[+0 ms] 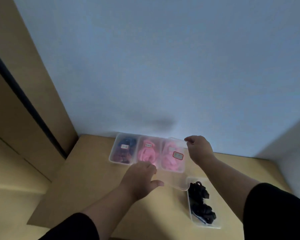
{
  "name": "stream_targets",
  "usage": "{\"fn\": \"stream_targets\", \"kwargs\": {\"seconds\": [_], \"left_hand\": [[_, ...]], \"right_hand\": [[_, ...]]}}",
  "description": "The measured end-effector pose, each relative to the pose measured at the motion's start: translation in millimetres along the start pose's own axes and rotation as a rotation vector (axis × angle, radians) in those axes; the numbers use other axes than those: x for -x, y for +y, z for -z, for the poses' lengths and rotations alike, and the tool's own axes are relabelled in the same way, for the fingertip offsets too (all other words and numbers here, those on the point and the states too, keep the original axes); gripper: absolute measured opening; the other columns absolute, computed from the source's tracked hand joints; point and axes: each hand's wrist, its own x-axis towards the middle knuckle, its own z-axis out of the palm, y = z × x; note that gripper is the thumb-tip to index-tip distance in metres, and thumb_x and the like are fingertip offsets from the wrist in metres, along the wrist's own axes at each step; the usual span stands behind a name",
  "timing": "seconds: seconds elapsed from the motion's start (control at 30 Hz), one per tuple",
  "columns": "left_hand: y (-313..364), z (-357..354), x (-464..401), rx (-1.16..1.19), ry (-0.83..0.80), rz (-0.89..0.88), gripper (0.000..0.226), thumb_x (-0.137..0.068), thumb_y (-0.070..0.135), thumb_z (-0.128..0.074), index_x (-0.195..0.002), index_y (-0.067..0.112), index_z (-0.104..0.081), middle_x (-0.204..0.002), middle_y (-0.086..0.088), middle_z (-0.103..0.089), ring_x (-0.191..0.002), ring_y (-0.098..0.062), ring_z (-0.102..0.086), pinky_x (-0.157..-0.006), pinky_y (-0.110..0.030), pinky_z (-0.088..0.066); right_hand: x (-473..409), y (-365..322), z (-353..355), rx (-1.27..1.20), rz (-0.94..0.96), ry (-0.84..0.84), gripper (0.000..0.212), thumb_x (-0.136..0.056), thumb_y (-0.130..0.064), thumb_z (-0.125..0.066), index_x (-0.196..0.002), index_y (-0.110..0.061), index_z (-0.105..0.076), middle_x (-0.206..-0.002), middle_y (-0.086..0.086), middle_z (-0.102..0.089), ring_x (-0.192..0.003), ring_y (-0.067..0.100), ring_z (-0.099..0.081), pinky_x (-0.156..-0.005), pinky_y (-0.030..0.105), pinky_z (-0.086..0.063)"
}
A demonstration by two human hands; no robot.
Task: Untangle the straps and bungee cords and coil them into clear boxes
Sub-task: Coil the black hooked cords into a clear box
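Note:
A clear plastic lid is held tilted between both hands above the table. My left hand grips its near left edge, and my right hand pinches its far right corner. Three clear boxes stand in a row by the wall. The left box holds dark blue and maroon straps, the middle box holds pink cord, and the right box with pink cord shows through the lid. An uncovered clear box of coiled black cords lies at the near right.
The tan wooden table ends at a pale blue wall behind the boxes. A beige cabinet or door panel rises on the left. Small labels sit on the three lidded boxes.

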Motion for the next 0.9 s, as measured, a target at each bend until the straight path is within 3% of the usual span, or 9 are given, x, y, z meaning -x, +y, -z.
{"fn": "stream_targets", "kwargs": {"seconds": [0.2, 0.33, 0.47, 0.63, 0.8, 0.9], "left_hand": [[67, -27, -10, 0.032, 0.032, -0.159, 0.058, -0.084, 0.061, -0.058, -0.116, 0.013, -0.060, -0.114, -0.003, -0.059, -0.100, -0.021, -0.053, -0.087, -0.036, -0.048], [107, -45, -13, -0.011, 0.073, -0.242, 0.058, -0.080, 0.058, -0.061, -0.117, 0.014, -0.064, -0.119, -0.001, -0.064, -0.108, -0.020, -0.059, -0.094, -0.036, -0.051], [136, -70, -10, -0.037, -0.012, -0.176, 0.068, -0.087, 0.057, -0.057, -0.141, 0.016, -0.052, -0.146, -0.002, -0.051, -0.139, -0.020, -0.041, -0.117, -0.034, -0.021], [157, -95, 0, -0.084, -0.133, -0.169, 0.069, -0.093, 0.057, -0.048, -0.151, 0.019, -0.039, -0.159, 0.000, -0.036, -0.149, -0.017, -0.024, -0.116, -0.027, 0.003], [160, -115, 14, -0.064, -0.229, -0.114, 0.068, -0.096, 0.052, -0.049, -0.155, 0.023, -0.032, -0.163, 0.001, -0.027, -0.152, -0.017, -0.015, -0.121, -0.030, 0.000], [159, -120, 21, -0.044, -0.224, -0.080, 0.062, -0.092, 0.041, -0.062, -0.148, 0.019, -0.048, -0.156, -0.003, -0.041, -0.146, -0.023, -0.033, -0.121, -0.036, -0.020]], "right_hand": [[8, 57, 40, 0.051, 0.012, -0.019, 0.029, -0.101, -0.013, -0.051, -0.120, -0.013, -0.073, -0.124, 0.006, -0.071, -0.112, 0.025, -0.065, -0.084, 0.025, -0.043], [12, 89, 54, 0.096, 0.020, -0.057, 0.029, -0.101, -0.015, -0.052, -0.122, -0.014, -0.072, -0.122, 0.004, -0.073, -0.097, 0.021, -0.067, -0.074, 0.024, -0.045], [16, 113, 55, 0.172, 0.079, -0.112, 0.030, -0.100, -0.023, -0.057, -0.127, -0.015, -0.069, -0.129, 0.005, -0.068, -0.110, 0.022, -0.066, -0.090, 0.030, -0.050], [23, 142, 36, 0.328, 0.177, -0.254, 0.037, -0.099, -0.037, -0.058, -0.133, -0.026, -0.061, -0.133, 0.005, -0.056, -0.119, 0.023, -0.055, -0.099, 0.036, -0.048], [28, 162, 11, 0.380, 0.229, -0.329, 0.041, -0.097, -0.044, -0.060, -0.136, -0.030, -0.058, -0.131, 0.003, -0.056, -0.118, 0.021, -0.054, -0.097, 0.037, -0.049], [27, 167, -1, 0.390, 0.259, -0.359, 0.044, -0.094, -0.045, -0.061, -0.135, -0.029, -0.057, -0.128, 0.002, -0.057, -0.114, 0.020, -0.054, -0.093, 0.035, -0.049]]}}
